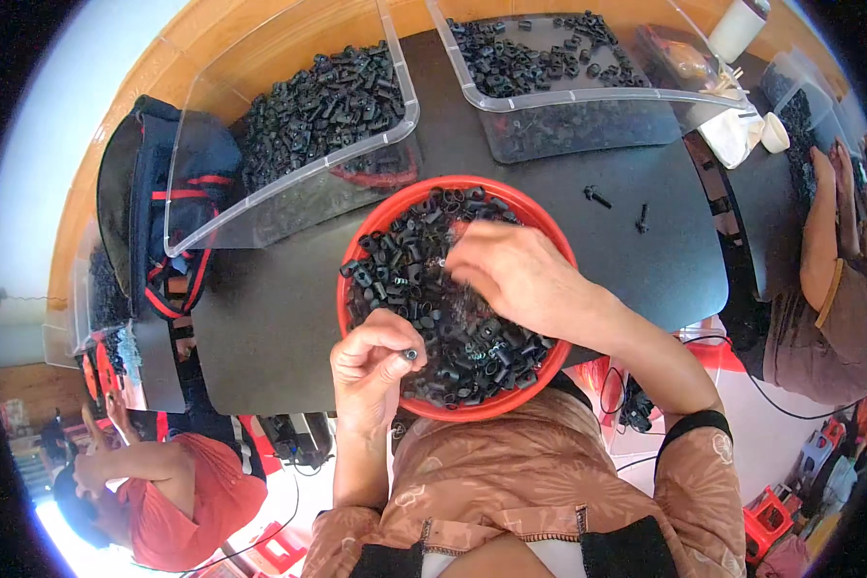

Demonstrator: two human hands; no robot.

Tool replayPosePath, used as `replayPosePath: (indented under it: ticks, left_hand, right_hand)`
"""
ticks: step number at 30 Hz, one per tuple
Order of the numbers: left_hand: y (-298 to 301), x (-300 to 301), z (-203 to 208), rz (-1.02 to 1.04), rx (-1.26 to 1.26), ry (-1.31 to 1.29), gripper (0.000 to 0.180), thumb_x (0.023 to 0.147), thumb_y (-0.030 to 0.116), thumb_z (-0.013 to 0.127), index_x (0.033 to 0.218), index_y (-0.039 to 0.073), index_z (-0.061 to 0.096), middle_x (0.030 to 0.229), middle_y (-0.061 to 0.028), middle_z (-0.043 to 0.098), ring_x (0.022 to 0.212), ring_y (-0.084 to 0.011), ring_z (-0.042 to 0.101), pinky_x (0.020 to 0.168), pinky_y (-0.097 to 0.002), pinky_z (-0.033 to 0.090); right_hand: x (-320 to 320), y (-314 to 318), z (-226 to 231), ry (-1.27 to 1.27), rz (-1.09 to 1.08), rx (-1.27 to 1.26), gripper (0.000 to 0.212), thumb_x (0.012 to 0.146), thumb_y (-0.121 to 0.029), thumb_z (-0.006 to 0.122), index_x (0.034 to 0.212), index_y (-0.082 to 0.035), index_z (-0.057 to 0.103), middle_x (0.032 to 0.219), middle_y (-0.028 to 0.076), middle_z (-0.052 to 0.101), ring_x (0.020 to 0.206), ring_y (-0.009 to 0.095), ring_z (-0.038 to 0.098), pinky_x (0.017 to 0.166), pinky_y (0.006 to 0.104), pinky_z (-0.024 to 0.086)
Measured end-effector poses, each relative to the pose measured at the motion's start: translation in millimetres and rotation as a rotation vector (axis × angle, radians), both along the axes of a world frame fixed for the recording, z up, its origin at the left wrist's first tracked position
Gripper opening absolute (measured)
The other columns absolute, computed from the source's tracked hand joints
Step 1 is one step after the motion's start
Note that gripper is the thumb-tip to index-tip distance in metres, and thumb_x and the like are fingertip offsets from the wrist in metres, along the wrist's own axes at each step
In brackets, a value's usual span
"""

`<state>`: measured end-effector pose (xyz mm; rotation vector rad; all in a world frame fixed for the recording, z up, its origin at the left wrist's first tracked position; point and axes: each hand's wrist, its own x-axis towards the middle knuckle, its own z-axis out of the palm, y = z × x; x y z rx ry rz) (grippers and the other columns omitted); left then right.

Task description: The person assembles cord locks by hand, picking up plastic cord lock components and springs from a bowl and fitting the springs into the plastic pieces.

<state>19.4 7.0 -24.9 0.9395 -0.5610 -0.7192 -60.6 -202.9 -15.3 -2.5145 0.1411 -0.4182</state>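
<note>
A red round basin, heaped with small black plastic parts, rests at the table's near edge against my body. My left hand is above the basin's near left rim, thumb and fingers pinched on a small black cylindrical part with its round end showing. Over the middle of the basin my right hand reaches down among the parts. Its fingertips are smeared by motion, so whether they grip anything is unclear. Small metal springs or rings glint among the black pieces.
Two clear plastic bins, a left one and a right one, hold more black parts on the dark table. Two loose black pieces lie right of the basin. A dark bag stands at left. Other people sit on both sides.
</note>
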Motion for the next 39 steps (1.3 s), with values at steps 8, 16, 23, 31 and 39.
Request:
replayPosePath:
  ticks: [8,16,23,31,39]
  left_hand:
    - [2,-1,1,-0.029,-0.001,0.035,0.013,0.083,0.004,0.068,0.094,0.002,0.062,0.09,-0.0148,0.062,0.069,-0.0166,0.059,0.061,-0.0258,0.049]
    - [0,-3,5,-0.031,0.04,0.053,0.02,0.083,0.009,0.07,0.097,0.0,0.06,0.088,-0.0147,0.063,0.069,-0.0153,0.06,0.061,-0.0248,0.05]
    - [0,-2,3,-0.024,0.046,0.02,0.021,0.082,0.011,0.071,0.097,0.001,0.061,0.089,-0.0139,0.063,0.07,-0.0149,0.059,0.061,-0.0247,0.05]
    - [2,-3,3,-0.013,0.036,0.033,0.021,0.082,0.012,0.071,0.097,0.001,0.061,0.089,-0.0141,0.063,0.07,-0.0151,0.06,0.061,-0.0244,0.049]
    - [1,-2,4,-0.021,0.042,0.042,0.021,0.083,0.013,0.071,0.097,0.0,0.061,0.089,-0.0142,0.063,0.07,-0.0149,0.059,0.061,-0.0242,0.049]
  right_hand:
    - [-17,-25,14,-0.127,-0.081,0.259,0.009,0.081,-0.002,0.063,0.09,0.0,0.064,0.081,0.014,0.063,0.072,0.029,0.064,0.064,0.035,0.05]
    - [-24,-19,15,-0.049,-0.018,0.181,0.008,0.08,0.0,0.062,0.088,0.0,0.063,0.079,0.014,0.061,0.072,0.031,0.063,0.064,0.0373,0.049]
    - [-14,-16,11,-0.012,0.017,-0.034,0.011,0.077,-0.003,0.061,0.087,-0.002,0.064,0.081,0.012,0.059,0.078,0.032,0.061,0.069,0.0414,0.049]
    - [-4,-12,20,0.018,0.07,-0.12,0.011,0.074,-0.006,0.062,0.084,-0.003,0.064,0.08,0.01,0.058,0.079,0.031,0.06,0.071,0.042,0.048]
    - [-5,0,13,0.183,0.2,-0.095,0.011,0.077,-0.013,0.063,0.074,-0.003,0.061,0.078,0.01,0.056,0.078,0.029,0.059,0.07,0.0421,0.046]
